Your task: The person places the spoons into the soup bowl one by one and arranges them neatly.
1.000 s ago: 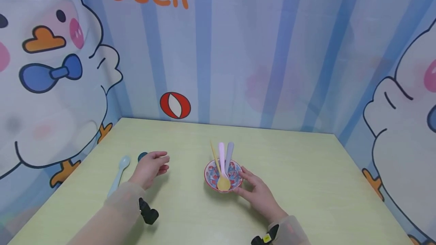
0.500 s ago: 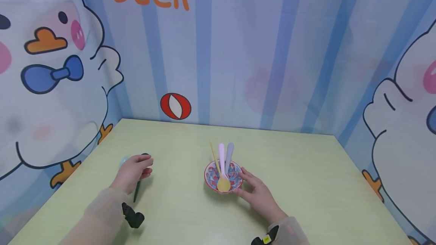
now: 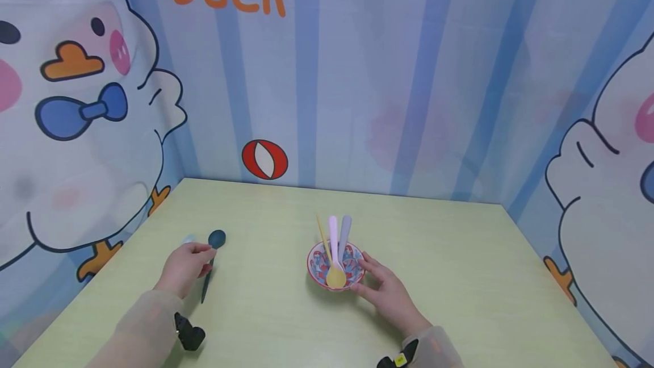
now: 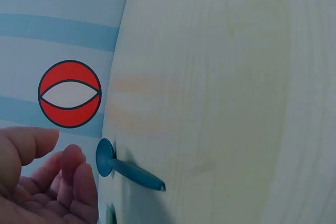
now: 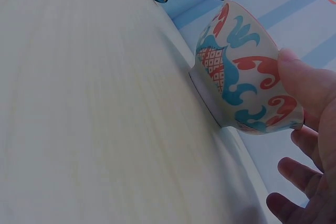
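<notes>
A dark teal spoon (image 3: 217, 238) lies on the table at the left, its handle towards the person. My left hand (image 3: 185, 266) hovers over and beside its handle; in the left wrist view the thumb and fingers are apart with nothing between them. Behind that hand a light blue spoon (image 3: 188, 238) is mostly hidden. With thumb and fingers at the rim, my right hand (image 3: 385, 288) holds a red-and-blue patterned bowl (image 5: 247, 77), which stands on the table. A yellow spoon (image 3: 335, 278), a pink spoon (image 3: 334, 234) and a purple spoon (image 3: 345, 231) lean in the bowl.
The pale yellow-green table (image 3: 434, 249) meets a striped blue backdrop (image 3: 352, 72) along its far edge. Printed duck figures cover the cloth on both sides. Each wrist carries a small black camera (image 3: 190, 333).
My left hand has moved left and towards the person, from right of the dark teal spoon to its handle, uncovering the spoon's head. The right hand and the bowl stay in place.
</notes>
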Tool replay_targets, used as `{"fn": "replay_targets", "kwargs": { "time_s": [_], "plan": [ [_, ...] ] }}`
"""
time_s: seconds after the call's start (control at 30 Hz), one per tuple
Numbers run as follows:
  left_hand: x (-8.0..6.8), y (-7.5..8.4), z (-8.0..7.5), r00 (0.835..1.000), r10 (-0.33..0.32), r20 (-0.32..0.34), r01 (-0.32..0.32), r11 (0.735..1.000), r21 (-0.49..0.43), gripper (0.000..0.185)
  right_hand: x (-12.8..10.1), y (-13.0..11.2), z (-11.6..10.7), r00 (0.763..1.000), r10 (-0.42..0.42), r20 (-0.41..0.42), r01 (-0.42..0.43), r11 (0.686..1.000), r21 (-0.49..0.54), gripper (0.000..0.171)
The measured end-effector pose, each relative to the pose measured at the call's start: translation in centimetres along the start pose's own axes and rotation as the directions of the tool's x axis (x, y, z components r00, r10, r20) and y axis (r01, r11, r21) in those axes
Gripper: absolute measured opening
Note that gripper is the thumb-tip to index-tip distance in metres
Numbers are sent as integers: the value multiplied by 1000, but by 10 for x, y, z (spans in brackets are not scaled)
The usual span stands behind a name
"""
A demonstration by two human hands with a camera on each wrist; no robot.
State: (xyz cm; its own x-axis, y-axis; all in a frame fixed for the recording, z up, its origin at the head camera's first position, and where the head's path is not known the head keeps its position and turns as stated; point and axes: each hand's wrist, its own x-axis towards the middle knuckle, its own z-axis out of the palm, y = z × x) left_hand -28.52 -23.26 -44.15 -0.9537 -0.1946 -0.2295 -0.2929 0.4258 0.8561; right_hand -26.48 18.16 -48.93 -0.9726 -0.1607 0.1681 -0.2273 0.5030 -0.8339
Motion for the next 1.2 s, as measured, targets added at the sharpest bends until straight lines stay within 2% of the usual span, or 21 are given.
{"fn": "replay_targets", "kwargs": {
  "time_s": [0.17,0.33,0.57,0.83,1.0,1.1,1.2],
  "plan": [
    [0,-3,-1,999,-13,-36,17,994,104,44,0,-1,0,1000,4,0,-4,1000,4,64],
    [3,-7,0,998,-10,-62,24,971,236,40,-1,-1,-1,1000,-2,0,2,1000,9,63],
    [6,-11,1,998,37,-43,-15,905,425,30,-1,-1,-1,1000,-11,0,11,1000,0,63],
    [6,-8,4,1000,23,-3,-17,827,562,35,0,0,-1,1000,-2,6,2,1000,2,63],
    [5,-8,3,1000,-2,15,-7,823,567,41,0,0,-1,1000,1,6,-1,1000,3,63],
    [4,-7,1,1000,-18,26,0,832,555,37,0,0,-1,1000,1,6,-1,1000,7,63],
    [2,-6,1,1000,-14,26,-3,829,560,34,0,0,-2,1000,1,9,-1,1000,5,63]
  ]
}}
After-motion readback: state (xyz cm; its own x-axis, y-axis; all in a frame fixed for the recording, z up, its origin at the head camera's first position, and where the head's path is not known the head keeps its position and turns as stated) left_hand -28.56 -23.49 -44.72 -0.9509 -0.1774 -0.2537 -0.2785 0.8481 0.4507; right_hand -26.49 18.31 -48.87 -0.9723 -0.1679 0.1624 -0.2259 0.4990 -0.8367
